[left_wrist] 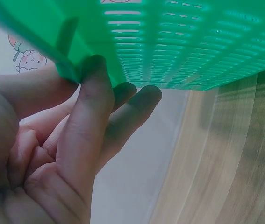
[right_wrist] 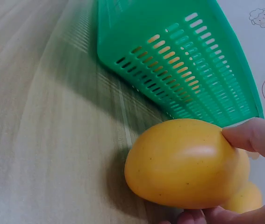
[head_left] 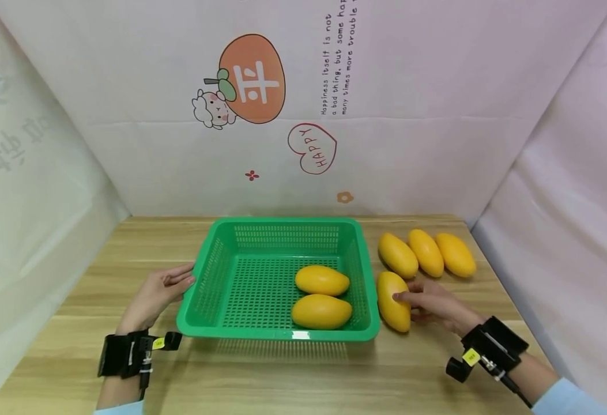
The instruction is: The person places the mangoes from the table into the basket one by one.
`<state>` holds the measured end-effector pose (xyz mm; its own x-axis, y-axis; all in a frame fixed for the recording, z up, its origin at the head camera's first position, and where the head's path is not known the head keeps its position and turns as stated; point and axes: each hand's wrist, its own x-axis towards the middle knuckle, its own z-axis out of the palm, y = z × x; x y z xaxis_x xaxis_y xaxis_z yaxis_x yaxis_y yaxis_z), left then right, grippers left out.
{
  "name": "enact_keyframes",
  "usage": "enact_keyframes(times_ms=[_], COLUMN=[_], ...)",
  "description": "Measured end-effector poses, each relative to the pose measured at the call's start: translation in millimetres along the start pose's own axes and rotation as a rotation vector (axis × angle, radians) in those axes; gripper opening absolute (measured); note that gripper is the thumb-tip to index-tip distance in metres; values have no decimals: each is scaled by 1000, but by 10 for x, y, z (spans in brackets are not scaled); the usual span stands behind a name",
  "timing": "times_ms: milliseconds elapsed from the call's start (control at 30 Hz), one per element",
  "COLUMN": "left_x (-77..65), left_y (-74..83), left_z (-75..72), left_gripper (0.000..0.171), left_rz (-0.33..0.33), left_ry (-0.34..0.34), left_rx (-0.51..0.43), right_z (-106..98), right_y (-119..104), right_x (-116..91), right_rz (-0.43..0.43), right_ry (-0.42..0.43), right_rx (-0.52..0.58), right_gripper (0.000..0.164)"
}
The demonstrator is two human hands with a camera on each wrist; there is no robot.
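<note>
A green plastic basket (head_left: 277,334) stands on the table, with two yellow mangoes (head_left: 321,312) lying in its right half. My left hand (head_left: 159,293) is at the basket's left side. In the left wrist view its thumb and a finger (left_wrist: 95,84) pinch the rim, the other fingers lying beneath. Just right of the basket, my right hand (head_left: 433,302) holds another mango (head_left: 392,301) between thumb and fingers. The right wrist view shows the thumb on top of this mango (right_wrist: 183,163) and fingertips partly hidden under it.
Three more mangoes (head_left: 426,253) lie in a row at the table's back right, behind my right hand. A printed white cloth (head_left: 412,115) hangs at the table's back edge, and plain cloths rise on both sides. The wooden table (head_left: 261,380) extends in front of the basket.
</note>
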<state>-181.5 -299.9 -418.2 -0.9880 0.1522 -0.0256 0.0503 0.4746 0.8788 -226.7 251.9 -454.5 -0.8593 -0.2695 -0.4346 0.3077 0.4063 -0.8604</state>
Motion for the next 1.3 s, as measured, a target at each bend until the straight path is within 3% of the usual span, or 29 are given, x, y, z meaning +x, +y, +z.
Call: enact_keyframes(times_ms=[300,533,800,1000,1300], left_x=[-7,-19,-25,-14,11], left_y=[29,28,57,31,16], left_z=[-6,-5,-4,0,6], left_gripper=[59,58,58,58,59], left_rz=[-3,-11,3,-8,-18], left_ry=[-2,-4,1,8,8], left_rx=[-9,-21,-11,-14,-12], right_z=[45,30,-65,-110,-157], right_y=[-23,-91,-188,-344,-507], right_x=[-64,-159,-190,-183,-155], right_rz=[-80,-59,-93,-123,-171], right_ry=[-26,-72,-118,-131,-157], right_rx=[-9,75,176,241,184], right_gripper=[51,68,50,72,77])
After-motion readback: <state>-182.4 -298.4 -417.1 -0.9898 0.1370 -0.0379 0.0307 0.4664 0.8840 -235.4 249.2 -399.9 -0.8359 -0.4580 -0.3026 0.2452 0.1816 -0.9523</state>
